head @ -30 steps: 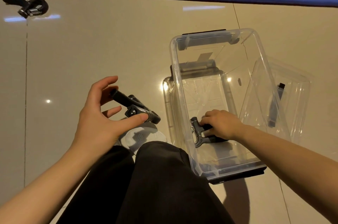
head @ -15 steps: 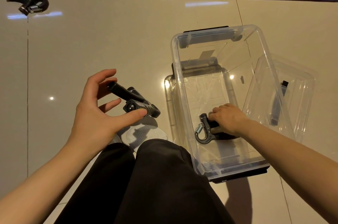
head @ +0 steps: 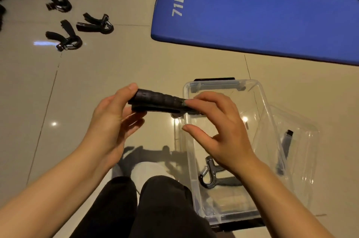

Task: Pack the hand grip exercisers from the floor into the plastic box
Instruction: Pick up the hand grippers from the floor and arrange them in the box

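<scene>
Item — hand grip exerciser (head: 161,102), black, being held in the air between both hands, its long axis running left to right, level with the box's near-left rim. The left hand (head: 114,119) is pinching the outer end between thumb and curled fingers; the right hand (head: 217,131) is touching the inner end with its fingertips (head: 189,102), thumb spread wide below and apart from it.

Destination — plastic box (head: 262,102), clear, lying just right of the exerciser and under the right hand, which is the nearer one. One packed exerciser (head: 211,176) is lying at the near end of its floor; the far end looks free.

Remaining — three loose exercisers (head: 66,36) are lying on the floor far left, well apart from the box. Also present: the box's lid (head: 303,152) against its right side, a blue mat (head: 262,14) beyond. Nothing is blocking the short move rightward.
</scene>
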Demonstrator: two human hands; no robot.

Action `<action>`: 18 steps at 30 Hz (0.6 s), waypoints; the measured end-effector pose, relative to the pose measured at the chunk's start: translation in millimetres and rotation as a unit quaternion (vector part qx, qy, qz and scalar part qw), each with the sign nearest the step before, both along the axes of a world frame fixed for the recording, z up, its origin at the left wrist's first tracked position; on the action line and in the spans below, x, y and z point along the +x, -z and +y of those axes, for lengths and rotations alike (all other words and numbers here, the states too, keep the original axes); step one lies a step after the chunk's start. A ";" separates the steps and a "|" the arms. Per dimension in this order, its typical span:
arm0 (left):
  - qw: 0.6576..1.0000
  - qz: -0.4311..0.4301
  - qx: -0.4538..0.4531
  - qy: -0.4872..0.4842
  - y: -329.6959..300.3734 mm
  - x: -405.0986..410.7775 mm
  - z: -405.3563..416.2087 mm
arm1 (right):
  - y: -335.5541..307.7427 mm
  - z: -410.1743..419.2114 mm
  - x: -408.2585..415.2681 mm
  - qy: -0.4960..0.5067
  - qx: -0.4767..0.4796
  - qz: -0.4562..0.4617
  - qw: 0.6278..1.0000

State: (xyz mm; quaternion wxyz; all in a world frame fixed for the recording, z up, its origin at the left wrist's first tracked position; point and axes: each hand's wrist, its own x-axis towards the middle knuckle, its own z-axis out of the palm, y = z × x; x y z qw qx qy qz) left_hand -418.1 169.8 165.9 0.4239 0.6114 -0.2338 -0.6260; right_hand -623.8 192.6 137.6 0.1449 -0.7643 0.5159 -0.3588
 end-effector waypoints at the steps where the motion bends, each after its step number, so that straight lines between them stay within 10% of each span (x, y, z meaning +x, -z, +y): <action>1: 1.000 0.013 0.013 0.011 -2.7 -4.5 -1.0 | -4.2 -4.4 -1.7 0.007 -0.021 0.009 1.000; 13: 0.977 0.064 0.166 0.118 16.8 -27.6 4.3 | 8.6 -1.2 -0.4 -0.003 -0.053 0.321 0.946; 18: 0.956 0.106 0.212 0.172 25.1 -22.5 7.7 | 19.3 -5.7 3.4 -0.024 -0.068 0.317 0.946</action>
